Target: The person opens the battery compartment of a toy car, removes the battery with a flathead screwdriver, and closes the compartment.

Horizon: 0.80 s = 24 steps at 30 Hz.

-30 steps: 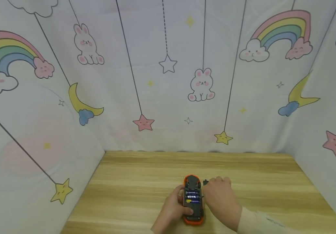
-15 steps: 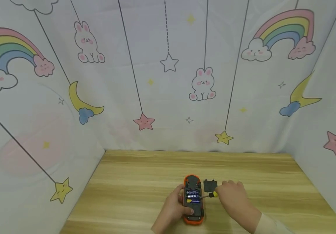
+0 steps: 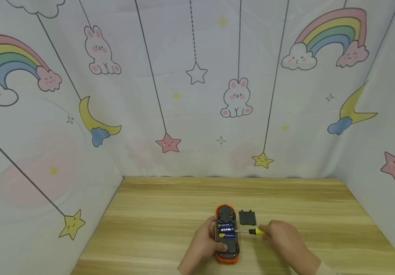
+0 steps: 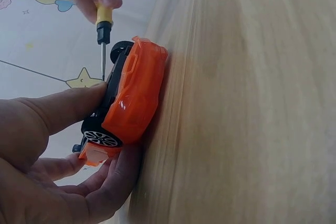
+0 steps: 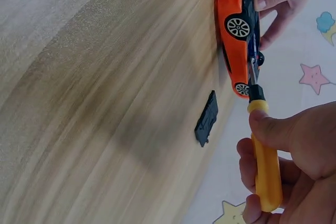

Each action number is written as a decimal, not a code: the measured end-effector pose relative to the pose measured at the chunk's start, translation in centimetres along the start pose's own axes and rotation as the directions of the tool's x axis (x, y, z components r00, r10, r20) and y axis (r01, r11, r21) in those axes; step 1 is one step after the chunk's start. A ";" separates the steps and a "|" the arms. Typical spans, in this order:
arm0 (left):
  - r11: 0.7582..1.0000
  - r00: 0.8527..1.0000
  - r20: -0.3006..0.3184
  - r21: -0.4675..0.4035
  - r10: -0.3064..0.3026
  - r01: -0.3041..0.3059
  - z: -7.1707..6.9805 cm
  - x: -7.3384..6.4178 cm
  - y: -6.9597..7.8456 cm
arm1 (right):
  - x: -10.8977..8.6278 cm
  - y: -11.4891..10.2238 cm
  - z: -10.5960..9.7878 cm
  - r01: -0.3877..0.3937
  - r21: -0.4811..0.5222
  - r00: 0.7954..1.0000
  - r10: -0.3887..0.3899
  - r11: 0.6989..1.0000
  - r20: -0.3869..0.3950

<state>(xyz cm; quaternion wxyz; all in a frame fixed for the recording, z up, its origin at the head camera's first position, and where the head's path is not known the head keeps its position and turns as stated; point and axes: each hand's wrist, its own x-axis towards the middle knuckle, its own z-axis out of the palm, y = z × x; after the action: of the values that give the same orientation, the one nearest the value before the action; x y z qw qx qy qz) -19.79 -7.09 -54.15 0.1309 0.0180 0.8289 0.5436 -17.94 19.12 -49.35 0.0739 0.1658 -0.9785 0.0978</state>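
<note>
An orange toy car (image 4: 139,87) lies upside down on the table, its black underside up. Batteries (image 3: 226,229) with purple-blue wrappers sit in the uncovered compartment in its belly. My left hand (image 3: 202,244) grips the car from the left side, thumb on the underside and fingers round the body. In my right hand (image 3: 285,236) is a screwdriver (image 5: 266,166) with a yellow handle and black collar. Its metal tip reaches the right edge of the battery compartment; the exact contact is too small to tell. A black battery cover (image 3: 247,217) lies right of the car, apart from both hands.
The wood-grain table (image 3: 163,202) runs back to a white cloth wall (image 3: 197,114) printed with rabbits, stars and rainbows. More of the printed cloth stands along the left and right sides.
My right hand has drawn back to the right and turned, so the screwdriver and battery cover show fully. The screwdriver tip stays at the compartment. My left hand keeps its grip on the car.
</note>
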 end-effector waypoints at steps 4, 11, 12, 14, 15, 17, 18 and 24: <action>1.000 1.000 -0.001 -0.010 0.003 -0.003 0.0 -0.2 0.0 | -0.2 -0.6 -0.4 0.081 -0.160 0.994 -0.091 0.984 -0.057; 1.000 1.000 -0.007 -0.018 0.017 -0.018 0.1 -0.2 -0.3 | -0.3 -1.8 -1.6 0.115 -0.284 0.989 -0.135 0.952 -0.052; 1.000 1.000 -0.007 -0.018 0.019 -0.019 0.1 -0.2 -0.3 | -0.3 -1.9 -1.7 0.119 -0.286 0.989 -0.139 0.951 -0.052; 1.000 1.000 -0.007 -0.013 0.022 -0.022 0.1 -0.3 -0.3 | -0.2 -2.0 -1.9 0.122 -0.285 0.989 -0.142 0.951 -0.050; 1.000 1.000 -0.007 -0.013 0.022 -0.022 0.2 -0.3 -0.3 | -0.2 -2.0 -2.0 0.121 -0.284 0.989 -0.140 0.951 -0.047; 1.000 1.000 -0.008 -0.014 0.027 -0.027 0.2 -0.3 -0.4 | -0.2 -2.0 -2.1 0.117 -0.283 0.990 -0.133 0.952 -0.038; 0.999 1.000 -0.008 -0.015 0.030 -0.030 0.2 -0.3 -0.4 | -0.1 -2.0 -2.2 0.111 -0.281 0.992 -0.125 0.953 -0.031; 0.999 0.999 -0.008 -0.017 0.031 -0.031 0.0 -0.2 -0.3 | 0.4 -1.9 -2.6 0.076 -0.205 0.997 -0.074 0.976 0.017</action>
<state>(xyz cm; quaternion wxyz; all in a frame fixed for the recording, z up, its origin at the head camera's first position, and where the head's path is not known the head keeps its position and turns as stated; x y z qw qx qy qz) -19.62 -7.24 -54.37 0.1194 0.0277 0.8244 0.5526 -17.39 17.74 -46.46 0.0900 0.1945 -0.9767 -0.0073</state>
